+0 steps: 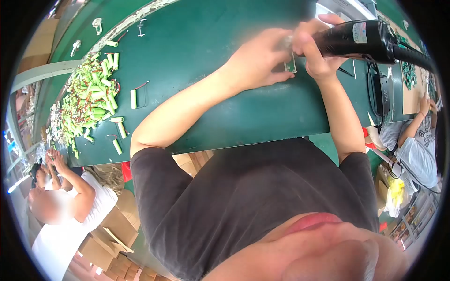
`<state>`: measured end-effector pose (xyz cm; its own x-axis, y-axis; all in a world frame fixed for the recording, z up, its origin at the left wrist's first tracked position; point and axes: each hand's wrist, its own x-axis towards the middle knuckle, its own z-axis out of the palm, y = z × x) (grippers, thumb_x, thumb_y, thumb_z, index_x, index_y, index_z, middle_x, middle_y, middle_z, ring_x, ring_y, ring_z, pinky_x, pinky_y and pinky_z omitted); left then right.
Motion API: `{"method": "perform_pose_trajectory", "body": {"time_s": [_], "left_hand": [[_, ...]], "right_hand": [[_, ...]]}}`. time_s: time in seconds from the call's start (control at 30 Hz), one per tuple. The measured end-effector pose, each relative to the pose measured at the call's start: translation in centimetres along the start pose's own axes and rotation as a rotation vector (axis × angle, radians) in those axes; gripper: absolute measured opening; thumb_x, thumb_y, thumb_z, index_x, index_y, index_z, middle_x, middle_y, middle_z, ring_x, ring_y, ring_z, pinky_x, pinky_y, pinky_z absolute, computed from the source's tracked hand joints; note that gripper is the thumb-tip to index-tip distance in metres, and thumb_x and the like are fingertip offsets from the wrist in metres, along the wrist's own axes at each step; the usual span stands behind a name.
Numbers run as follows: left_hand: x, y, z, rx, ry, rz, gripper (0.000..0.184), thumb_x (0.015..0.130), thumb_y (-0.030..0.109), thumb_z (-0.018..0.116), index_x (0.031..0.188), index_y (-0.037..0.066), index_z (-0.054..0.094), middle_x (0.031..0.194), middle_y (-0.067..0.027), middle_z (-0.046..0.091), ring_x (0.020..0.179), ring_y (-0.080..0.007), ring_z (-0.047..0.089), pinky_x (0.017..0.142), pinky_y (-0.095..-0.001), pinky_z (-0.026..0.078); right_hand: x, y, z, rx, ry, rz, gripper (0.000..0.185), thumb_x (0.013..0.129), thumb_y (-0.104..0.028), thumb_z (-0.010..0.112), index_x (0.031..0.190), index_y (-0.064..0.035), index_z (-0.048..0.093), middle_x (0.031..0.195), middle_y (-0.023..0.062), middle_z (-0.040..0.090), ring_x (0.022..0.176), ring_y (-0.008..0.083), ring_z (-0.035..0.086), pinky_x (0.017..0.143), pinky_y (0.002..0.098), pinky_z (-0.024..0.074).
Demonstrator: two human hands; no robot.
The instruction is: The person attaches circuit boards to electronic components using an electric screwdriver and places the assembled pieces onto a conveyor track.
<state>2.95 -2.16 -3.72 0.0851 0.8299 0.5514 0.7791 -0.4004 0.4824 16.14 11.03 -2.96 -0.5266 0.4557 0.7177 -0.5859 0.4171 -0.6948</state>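
My right hand [318,54] is wrapped round the front end of a thick black corded tool [347,40], which looks like an electric screwdriver. Its body bears a white label and its cable runs off to the right. Close beside it, my left hand [265,58] has its fingers bent round a small clear plastic piece [291,65] with a greenish inside, on the green table [225,122]. The tool's tip and most of the piece are hidden behind my fingers.
Many green battery cells [96,93] with thin wires are heaped at the left. A single wired cell [133,99] lies nearer. A black box [380,96] with cables is at the right. Green circuit boards [408,70] lie beyond. Other people [70,206] sit at both sides.
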Motion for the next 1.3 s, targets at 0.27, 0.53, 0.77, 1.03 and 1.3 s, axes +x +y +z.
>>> {"method": "perform_pose_trajectory", "body": {"time_s": [0.27,0.53,0.77,1.03,1.3], "left_hand": [[5.4,-6.6,-7.2,0.217,0.011,-0.354,0.044,0.071,0.025,0.09,0.1,0.005,0.065,0.113,-0.0132,0.07,0.109,-0.0296,0.067,0.093,-0.0415,0.054],[8.8,-20.8,-14.0,0.29,-0.126,-0.371,0.068,0.081,0.029,0.077,0.139,0.004,0.052,0.132,-0.0273,0.061,0.129,-0.0412,0.056,0.107,-0.0452,0.047],[11.4,-21.0,-11.9,0.445,-0.214,-0.412,0.073,0.078,0.033,0.081,0.139,0.006,0.053,0.134,-0.024,0.062,0.13,-0.0415,0.055,0.106,-0.0467,0.047],[8.5,-5.0,-4.7,0.145,0.031,-0.322,0.055,0.07,0.024,0.09,0.113,0.005,0.062,0.123,-0.018,0.064,0.113,-0.0348,0.064,0.095,-0.0426,0.053],[0.9,0.5,1.5,-0.011,0.043,-0.155,0.049,0.069,0.021,0.091,0.108,0.007,0.065,0.123,-0.014,0.06,0.11,-0.0334,0.064,0.092,-0.0426,0.055]], "right_hand": [[0.7,-1.5,0.8,0.042,0.088,0.057,0.053,0.092,0.009,0.061,0.138,0.0,0.038,0.069,0.0069,0.059,0.054,0.0133,0.054,0.053,0.0294,0.0461],[0.5,-1.0,1.0,-0.01,0.08,0.157,0.054,0.088,0.009,0.064,0.138,0.0015,0.044,0.08,0.0039,0.062,0.062,0.0113,0.057,0.058,0.0269,0.047],[0.6,-1.7,1.4,0.154,0.122,0.136,0.039,0.091,0.004,0.072,0.125,-0.0013,0.054,0.087,0.001,0.063,0.077,0.0065,0.06,0.07,0.0263,0.0499],[4.3,-5.8,-2.8,0.116,0.198,-0.07,0.059,0.091,0.004,0.067,0.142,0.0065,0.037,0.077,0.0044,0.061,0.061,0.0115,0.058,0.059,0.0259,0.0496],[7.8,-5.5,-7.5,-0.062,0.122,-0.304,0.03,0.098,0.001,0.06,0.124,-0.0043,0.047,0.07,0.0029,0.054,0.055,0.0134,0.057,0.054,0.0295,0.0508]]}}
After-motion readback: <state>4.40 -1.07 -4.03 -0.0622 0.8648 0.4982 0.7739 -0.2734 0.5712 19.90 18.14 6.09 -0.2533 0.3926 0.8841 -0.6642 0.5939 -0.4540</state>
